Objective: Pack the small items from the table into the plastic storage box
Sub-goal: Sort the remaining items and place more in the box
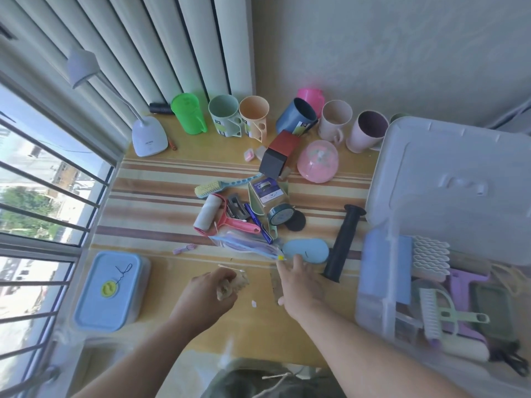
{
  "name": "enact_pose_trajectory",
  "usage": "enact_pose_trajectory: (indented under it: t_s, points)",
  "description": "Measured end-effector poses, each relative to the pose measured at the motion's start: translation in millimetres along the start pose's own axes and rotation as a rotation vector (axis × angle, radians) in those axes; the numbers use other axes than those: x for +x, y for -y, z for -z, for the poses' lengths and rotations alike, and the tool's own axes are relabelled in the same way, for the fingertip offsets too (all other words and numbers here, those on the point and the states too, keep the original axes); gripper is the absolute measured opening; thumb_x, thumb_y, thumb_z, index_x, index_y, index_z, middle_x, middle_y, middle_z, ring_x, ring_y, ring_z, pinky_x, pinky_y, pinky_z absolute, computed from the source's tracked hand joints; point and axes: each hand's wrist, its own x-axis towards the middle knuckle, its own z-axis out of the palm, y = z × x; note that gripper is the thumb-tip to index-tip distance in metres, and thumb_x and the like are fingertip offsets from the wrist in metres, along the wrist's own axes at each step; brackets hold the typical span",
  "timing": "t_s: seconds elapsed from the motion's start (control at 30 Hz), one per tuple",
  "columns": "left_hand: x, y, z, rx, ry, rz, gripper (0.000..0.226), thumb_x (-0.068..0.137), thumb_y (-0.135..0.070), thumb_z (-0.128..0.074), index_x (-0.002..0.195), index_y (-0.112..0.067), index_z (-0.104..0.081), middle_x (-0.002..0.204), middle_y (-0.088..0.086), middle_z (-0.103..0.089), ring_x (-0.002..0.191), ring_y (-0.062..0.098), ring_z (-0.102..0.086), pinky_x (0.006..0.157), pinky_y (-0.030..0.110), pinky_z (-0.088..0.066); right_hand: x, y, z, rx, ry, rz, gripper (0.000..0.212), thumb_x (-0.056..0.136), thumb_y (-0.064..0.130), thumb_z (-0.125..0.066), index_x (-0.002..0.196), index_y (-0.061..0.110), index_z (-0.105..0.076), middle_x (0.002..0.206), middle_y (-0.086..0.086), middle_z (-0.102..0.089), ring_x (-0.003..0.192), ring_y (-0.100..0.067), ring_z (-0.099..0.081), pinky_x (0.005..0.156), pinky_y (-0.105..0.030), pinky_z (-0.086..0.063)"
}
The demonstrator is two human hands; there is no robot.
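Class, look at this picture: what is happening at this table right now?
A person is packing small items into a clear plastic storage box at the table's right. The left hand grips a crumpled, pale item, too blurred to identify. The right hand, fingers spread, reaches toward a zip bag and a blue oval case. Brushes already lie in the box; cups and other items remain on the table.

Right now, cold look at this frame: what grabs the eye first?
The row of coloured cups along the back wall, then the jumble of small items mid-table. At right, the clear plastic storage box stands open and partly filled, while the left hand grips something crumpled and the right hand reaches forward, open.
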Motion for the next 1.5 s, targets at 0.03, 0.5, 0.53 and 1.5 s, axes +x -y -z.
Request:
enact_pose_trajectory:
  t_s: [0.03, 0.5, 0.53, 1.5]
  points:
    - [-2, -2, -1, 0.006, 0.002, 0.000, 0.033, 0.076, -0.041, -0.072, 0.107, -0.042, -0.063, 0.093, -0.022, -0.067, 0.085, 0.003, -0.062, 0.074, 0.021, -0.047, 0, 0, 0, -0.002, 0.003, 0.003, 0.091, 0.087, 0.027, -0.085, 0.156, 0.029, -0.026, 0.144, -0.011, -0.027, 0.127, -0.032, -0.040, 0.083, -0.040, -0.055]
    - [-20, -10, 2, 0.032, 0.003, 0.010, 0.032, 0.077, -0.039, -0.074, 0.107, -0.041, -0.064, 0.092, -0.022, -0.066, 0.086, 0.004, -0.060, 0.072, 0.019, -0.042, 1, 3, -6, 0.119, 0.025, -0.038, 0.087, 0.083, 0.020, -0.079, 0.151, 0.029, -0.026, 0.140, -0.010, -0.028, 0.128, -0.034, -0.036, 0.086, -0.041, -0.055]
    - [-21, -11, 4, 0.043, -0.001, 0.013, 0.033, 0.077, -0.039, -0.074, 0.109, -0.041, -0.065, 0.093, -0.022, -0.066, 0.086, 0.005, -0.060, 0.071, 0.017, -0.040, 1, 3, -7, 0.114, 0.003, -0.039, 0.086, 0.085, 0.034, -0.079, 0.152, 0.029, -0.026, 0.142, -0.009, -0.030, 0.129, -0.033, -0.037, 0.087, -0.041, -0.055]
    - [19, -226, 61, -0.238, -0.254, -0.309, 0.027, 0.078, -0.059, -0.074, 0.096, -0.040, -0.069, 0.075, -0.012, -0.069, 0.076, 0.002, -0.064, 0.062, 0.017, -0.048, -134, -200, 190, 0.588, -0.535, -0.028, 0.021, 0.100, 0.016, -0.065, 0.115, 0.023, -0.078, 0.104, 0.013, -0.071, 0.092, -0.004, -0.063, 0.076, -0.008, -0.041]
